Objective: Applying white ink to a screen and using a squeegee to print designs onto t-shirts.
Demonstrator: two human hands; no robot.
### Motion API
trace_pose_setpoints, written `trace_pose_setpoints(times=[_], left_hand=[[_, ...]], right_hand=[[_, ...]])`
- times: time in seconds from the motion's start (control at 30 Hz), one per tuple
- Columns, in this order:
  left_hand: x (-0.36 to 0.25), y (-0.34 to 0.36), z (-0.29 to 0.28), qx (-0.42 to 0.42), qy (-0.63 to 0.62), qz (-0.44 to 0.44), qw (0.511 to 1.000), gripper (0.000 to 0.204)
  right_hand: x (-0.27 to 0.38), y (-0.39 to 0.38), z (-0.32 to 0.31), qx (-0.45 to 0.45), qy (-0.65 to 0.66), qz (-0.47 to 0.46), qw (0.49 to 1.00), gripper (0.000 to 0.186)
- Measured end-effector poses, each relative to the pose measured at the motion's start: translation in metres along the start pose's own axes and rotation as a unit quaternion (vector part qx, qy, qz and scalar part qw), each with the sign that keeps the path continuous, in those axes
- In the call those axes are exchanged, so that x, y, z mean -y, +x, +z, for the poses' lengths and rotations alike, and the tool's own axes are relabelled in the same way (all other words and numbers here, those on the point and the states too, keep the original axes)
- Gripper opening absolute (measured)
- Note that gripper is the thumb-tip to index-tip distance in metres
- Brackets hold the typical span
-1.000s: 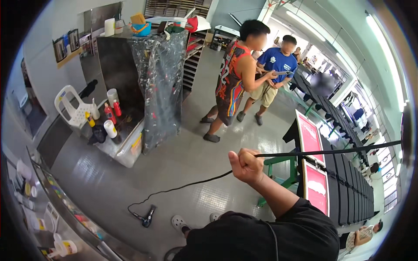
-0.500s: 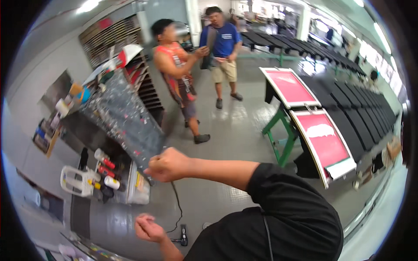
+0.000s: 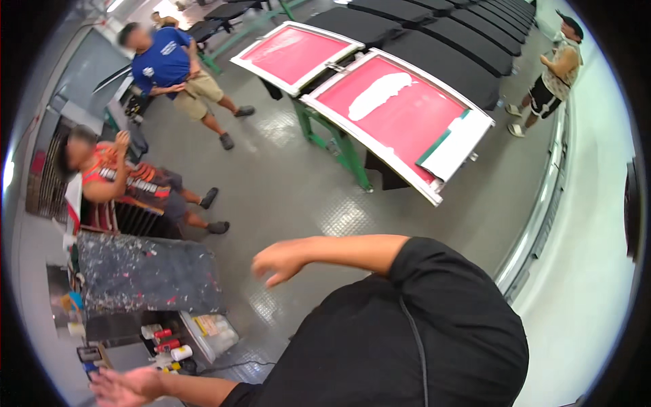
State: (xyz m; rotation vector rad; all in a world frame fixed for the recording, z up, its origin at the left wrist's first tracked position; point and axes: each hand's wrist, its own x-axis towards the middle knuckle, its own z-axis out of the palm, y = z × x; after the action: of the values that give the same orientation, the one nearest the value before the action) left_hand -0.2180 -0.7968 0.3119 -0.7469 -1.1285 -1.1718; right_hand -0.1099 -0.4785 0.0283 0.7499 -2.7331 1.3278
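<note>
My right hand (image 3: pixel 279 262) is held out over the grey floor, thumb apart from loosely curled, slightly blurred fingers, with nothing seen in it. At the lower left my left hand (image 3: pixel 125 385) is open with its fingers spread, and it holds nothing. It overlaps the view of several bottles (image 3: pixel 167 344) in red and white near the cabinet. Closest to my right hand is the paint-spattered dark tabletop (image 3: pixel 152 275). Farther off, two framed screens rest on a green stand: the nearer pink screen (image 3: pixel 407 146) carries a white patch and a green-edged squeegee (image 3: pixel 444 139); the farther pink screen (image 3: pixel 291 57) adjoins it.
A person in a blue shirt (image 3: pixel 165 61) and a person in an orange top (image 3: pixel 129 178) stand at the left. Another person (image 3: pixel 559 68) stands at the far right by the wall. Rows of black padded boards (image 3: pixel 434 61) extend behind the screens. A cord (image 3: pixel 237 366) lies on the floor.
My view has swung right, toward the screens. My right hand has loosened from a fist, and my left hand has spread its fingers and moved outward to the left.
</note>
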Motion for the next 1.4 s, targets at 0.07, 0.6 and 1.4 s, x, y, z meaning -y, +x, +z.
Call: trace_pose_setpoints(times=[0.07, 0.6, 1.4], left_hand=[[0.006, -0.006, 0.022, 0.000, -0.015, 0.002, 1.000, 0.044], [-0.086, -0.306, 0.344, 0.367, -0.058, -0.292, 0.881, 0.014], [-0.517, -0.555, 0.285, 0.682, 0.020, -0.589, 0.432, 0.061]], right_hand=[[-0.033, -0.113, -0.021, -0.085, 0.061, 0.203, 0.973, 0.027], [-0.098, -0.458, -0.258, -0.592, 0.104, 0.441, 0.667, 0.023], [-0.210, -0.790, -0.278, -0.399, 0.015, 0.615, 0.680, 0.043]])
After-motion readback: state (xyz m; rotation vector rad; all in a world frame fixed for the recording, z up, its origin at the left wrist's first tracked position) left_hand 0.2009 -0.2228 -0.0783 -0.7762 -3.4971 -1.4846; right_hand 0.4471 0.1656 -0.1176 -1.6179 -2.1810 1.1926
